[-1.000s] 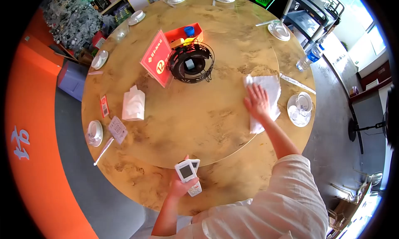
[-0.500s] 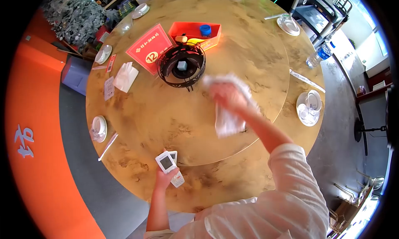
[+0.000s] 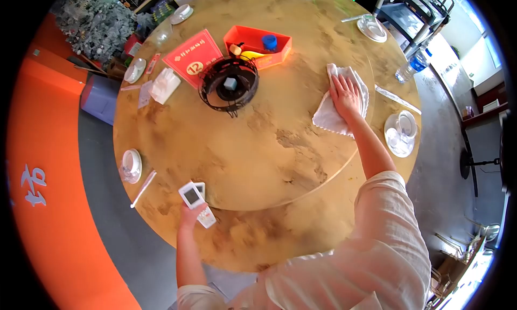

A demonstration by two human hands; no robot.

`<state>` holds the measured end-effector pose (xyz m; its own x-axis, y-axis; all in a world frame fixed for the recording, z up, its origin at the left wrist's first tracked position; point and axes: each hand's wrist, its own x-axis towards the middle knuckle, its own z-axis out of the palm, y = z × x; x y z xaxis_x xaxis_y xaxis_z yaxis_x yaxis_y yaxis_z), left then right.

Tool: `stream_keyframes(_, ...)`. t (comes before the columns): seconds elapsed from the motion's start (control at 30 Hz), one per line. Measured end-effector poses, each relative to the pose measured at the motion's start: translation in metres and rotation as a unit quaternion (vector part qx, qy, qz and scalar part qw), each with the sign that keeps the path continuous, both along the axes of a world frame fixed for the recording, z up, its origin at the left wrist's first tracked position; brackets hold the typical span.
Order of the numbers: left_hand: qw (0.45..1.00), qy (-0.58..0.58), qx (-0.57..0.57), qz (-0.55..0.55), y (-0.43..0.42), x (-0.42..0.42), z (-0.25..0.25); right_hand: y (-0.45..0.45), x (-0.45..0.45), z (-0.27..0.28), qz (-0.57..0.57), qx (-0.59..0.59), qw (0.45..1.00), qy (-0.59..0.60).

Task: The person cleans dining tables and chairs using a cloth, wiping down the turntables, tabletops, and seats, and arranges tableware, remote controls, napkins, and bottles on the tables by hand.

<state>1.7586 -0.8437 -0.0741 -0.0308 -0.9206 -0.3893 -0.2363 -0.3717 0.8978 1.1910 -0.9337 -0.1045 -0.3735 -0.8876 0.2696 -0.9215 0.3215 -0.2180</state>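
My right hand (image 3: 346,96) lies flat with its fingers stretched on a white cloth (image 3: 329,117), which rests on the turntable (image 3: 258,164) at its right side. My left hand (image 3: 190,215) is closed around two white remote controls (image 3: 191,196), one crossed over the other, above the table's near left edge. Toward the turntable's far left stand a black openwork metal holder (image 3: 229,97), a red sign with the number 12 (image 3: 189,57), and a red box (image 3: 283,52) with a blue-capped item. Left of them is a pack of tissues (image 3: 165,86).
Around the round table (image 3: 226,245) are place settings, one at the right (image 3: 399,134) and one at the left (image 3: 131,165). A water bottle (image 3: 413,66) stands at the right edge. Beyond it is a black cart (image 3: 412,19). An orange wall (image 3: 48,164) is on the left.
My right hand and the cloth swept left, then back right and farther forward. The turntable's items shifted left and turned. My left hand moved left and forward with the remotes.
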Motion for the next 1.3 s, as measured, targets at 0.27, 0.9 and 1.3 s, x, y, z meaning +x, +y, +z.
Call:
stream_keyframes(0.27, 0.997, -0.062, -0.009, -0.046, -0.014, -0.034, 0.032, 0.149, 0.161, -0.002, 0.242, -0.038, 0.968, -0.056)
stream_keyframes(0.9, 0.994, 0.077, 0.019, 0.07, 0.061, -0.103, -0.006, 0.095, -0.013, -0.015, 0.048, -0.027, 0.998, 0.029)
stream_keyframes(1.3, 0.995, 0.088, 0.037, 0.026, 0.041, -0.085, 0.01, 0.13, 0.183, 0.004, 0.388, 0.023, 0.92, -0.053)
